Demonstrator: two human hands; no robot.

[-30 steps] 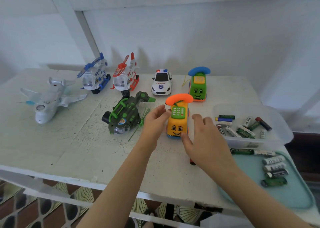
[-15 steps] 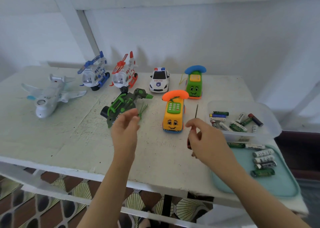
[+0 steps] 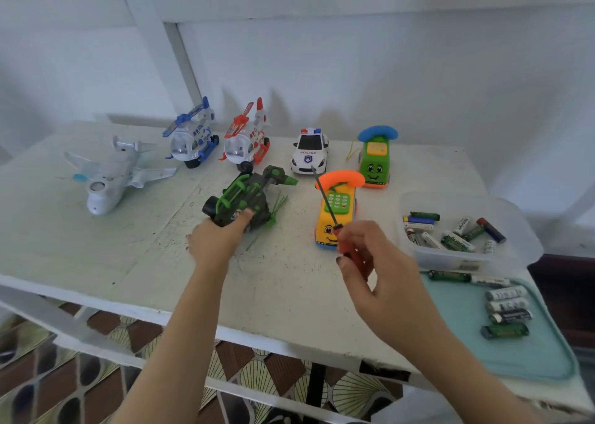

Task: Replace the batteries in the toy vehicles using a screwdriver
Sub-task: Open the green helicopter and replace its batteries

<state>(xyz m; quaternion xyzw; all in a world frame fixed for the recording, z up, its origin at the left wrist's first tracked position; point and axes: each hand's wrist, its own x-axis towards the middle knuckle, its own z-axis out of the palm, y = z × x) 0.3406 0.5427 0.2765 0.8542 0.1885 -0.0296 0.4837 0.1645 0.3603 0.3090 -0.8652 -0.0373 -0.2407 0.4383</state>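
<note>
Tub: We saw a clear plastic tub (image 3: 450, 259) on the right side of the table, holding a loose heap of batteries (image 3: 450, 232) in green, white, blue and red.
Tray: Just nearer than the tub lay a teal tray (image 3: 483, 353). It carried more batteries (image 3: 507, 304), two end to end along its far edge and four side by side nearer to us.
Right hand: Our right hand (image 3: 380, 278) pinched the red handle of the screwdriver (image 3: 331, 213), whose shaft slanted up and left across the yellow phone car (image 3: 341, 203).
Left hand: Our left hand (image 3: 215, 240) gripped the near end of the grey-green toy vehicle (image 3: 244, 195), which sat on the table left of the yellow car.
Other toys: Along the far edge we found a green phone car (image 3: 375, 163), a police car (image 3: 309, 153), a red helicopter (image 3: 246, 140), a blue helicopter (image 3: 193, 140) and a white plane (image 3: 112, 172).
Surface: The white table (image 3: 96, 256) was scuffed and speckled.
Room: We noted a white wall (image 3: 386, 69) behind it and patterned floor tiles (image 3: 48, 375) below.
</note>
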